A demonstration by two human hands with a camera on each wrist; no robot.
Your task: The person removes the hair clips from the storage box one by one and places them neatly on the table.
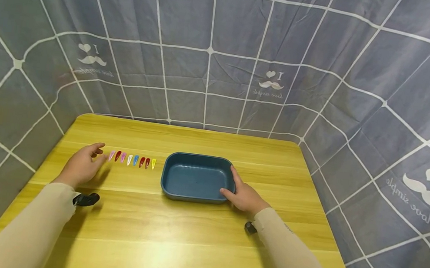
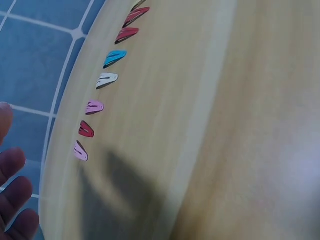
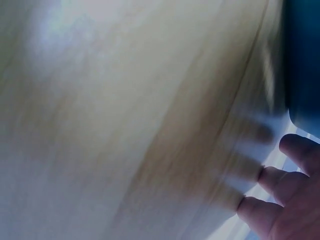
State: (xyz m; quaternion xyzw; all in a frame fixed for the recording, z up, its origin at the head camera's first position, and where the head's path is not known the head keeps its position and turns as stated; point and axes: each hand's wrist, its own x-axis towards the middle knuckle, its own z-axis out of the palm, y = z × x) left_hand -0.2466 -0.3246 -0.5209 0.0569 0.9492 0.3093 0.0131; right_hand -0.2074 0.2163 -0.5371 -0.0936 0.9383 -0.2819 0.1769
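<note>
Several snap hair clips lie in a row on the left part of the table, from a pink hair clip (image 1: 111,155) through red, pink, white, blue and red ones to a yellow hair clip (image 1: 153,164). My left hand (image 1: 79,165) hovers beside the pink end with loosely bent fingers and nothing in them. The left wrist view shows its fingertips (image 2: 14,192) apart from the clips. My right hand (image 1: 247,197) grips the right end of a dark blue plastic tray (image 1: 198,180), thumb over the near right rim and fingers along the side. Nothing lies inside the tray.
The yellow wood-grain table (image 1: 172,243) has rounded corners. A grey curtain (image 1: 233,31) with white grid lines hangs behind it and along both sides. A dark wrist device (image 1: 87,199) shows at the left cuff, another black piece (image 1: 250,228) at the right.
</note>
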